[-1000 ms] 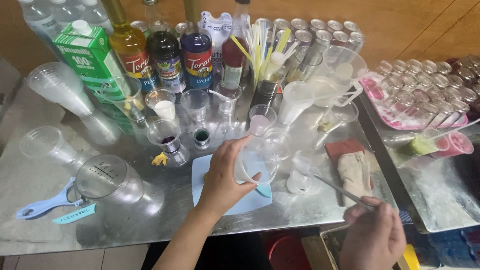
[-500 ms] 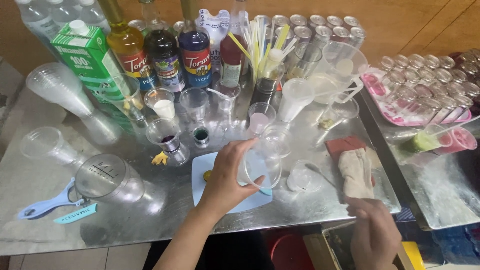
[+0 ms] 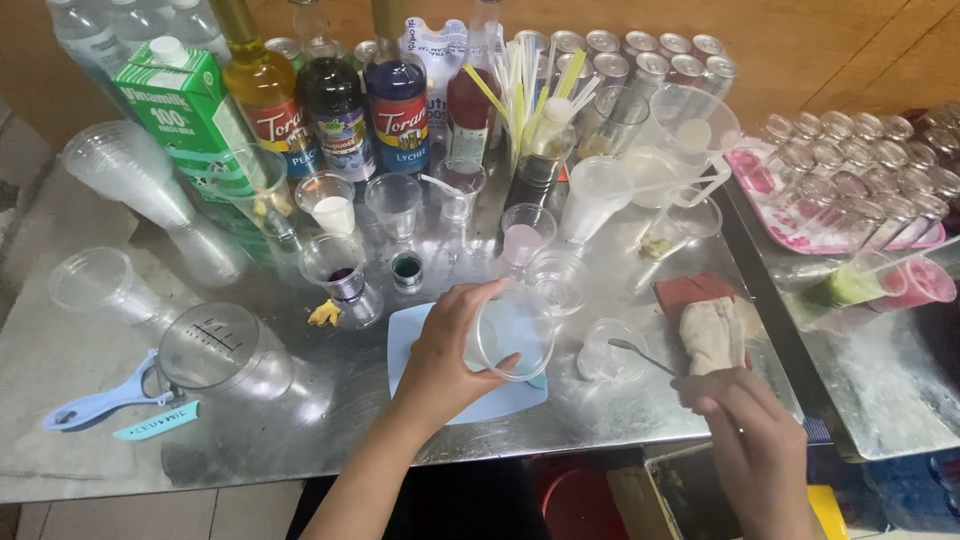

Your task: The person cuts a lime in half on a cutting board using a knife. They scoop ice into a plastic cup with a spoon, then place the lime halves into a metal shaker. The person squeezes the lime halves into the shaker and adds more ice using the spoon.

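Note:
My left hand (image 3: 450, 350) grips a clear plastic cup (image 3: 515, 330), tilted so its mouth faces me, just above a pale blue cutting board (image 3: 410, 345) on the steel table (image 3: 330, 430). My right hand (image 3: 745, 420) hovers at the table's front right edge, pinching the handle of a long metal spoon (image 3: 640, 355). The spoon's bowl rests in a small clear cup (image 3: 610, 352) right of the board. A folded beige cloth (image 3: 712, 335) lies on a red pad just beyond my right hand.
Syrup bottles (image 3: 335, 100), a green carton (image 3: 185, 100), straws (image 3: 530, 85), cans and jugs crowd the back. Several small cups stand mid-table. A measuring jug (image 3: 220, 350), blue peeler (image 3: 95, 408) and stacked cups (image 3: 150, 190) lie left. A pink tray (image 3: 790, 235) of glasses sits right.
My right hand rose from below the table edge and brought the spoon into the small cup. My left hand kept hold of the clear cup and tilted it more toward me.

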